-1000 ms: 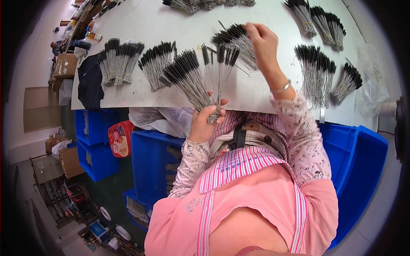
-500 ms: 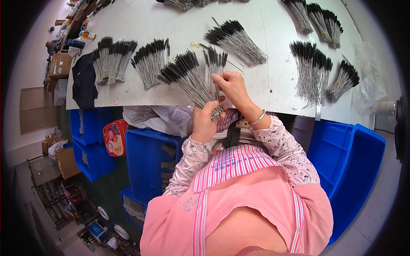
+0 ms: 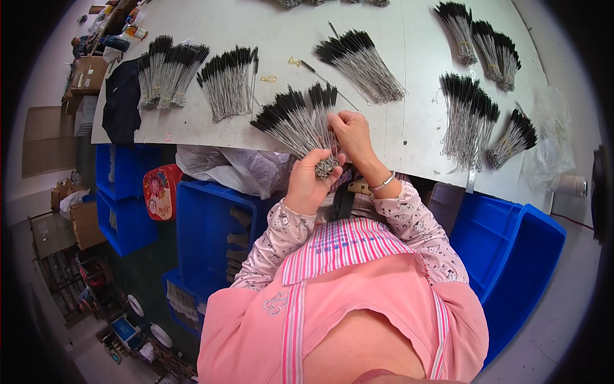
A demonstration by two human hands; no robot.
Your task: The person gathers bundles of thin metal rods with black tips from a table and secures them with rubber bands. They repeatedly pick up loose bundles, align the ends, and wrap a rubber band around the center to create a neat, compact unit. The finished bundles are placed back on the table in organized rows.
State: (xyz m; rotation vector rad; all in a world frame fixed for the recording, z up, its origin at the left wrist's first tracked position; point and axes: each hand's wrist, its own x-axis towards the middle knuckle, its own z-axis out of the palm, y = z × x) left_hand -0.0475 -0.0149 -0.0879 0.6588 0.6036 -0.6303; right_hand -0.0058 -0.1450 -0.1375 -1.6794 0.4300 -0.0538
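My left hand (image 3: pixel 308 180) is wrapped round the looped wire ends of a fanned bunch of wire brushes (image 3: pixel 291 130) with black bristle tips pointing away from me. My right hand (image 3: pixel 353 136), a bangle on its wrist, has thumb and fingers pinched on the stems at the bunch's right side, where a smaller cluster stands a little apart. How many stems the right fingers hold is hidden. Beyond the hands lie a single loose brush (image 3: pixel 329 85) and a yellow rubber band (image 3: pixel 268 79). A spread pile of brushes (image 3: pixel 364 67) rests just past them.
More brush bundles lie on the white table (image 3: pixel 409 121): left ones (image 3: pixel 169 73), a neighbouring pile (image 3: pixel 228 86), and right ones (image 3: pixel 467 121). A dark cloth (image 3: pixel 121 105) hangs at the left. Blue crates (image 3: pixel 511 256) flank me, and a red stool (image 3: pixel 161 192) stands lower left.
The view has shifted slightly. My right fingers stay pinched at the stems, and the smaller cluster now sits closer to the main bunch. My left hand keeps its hold.
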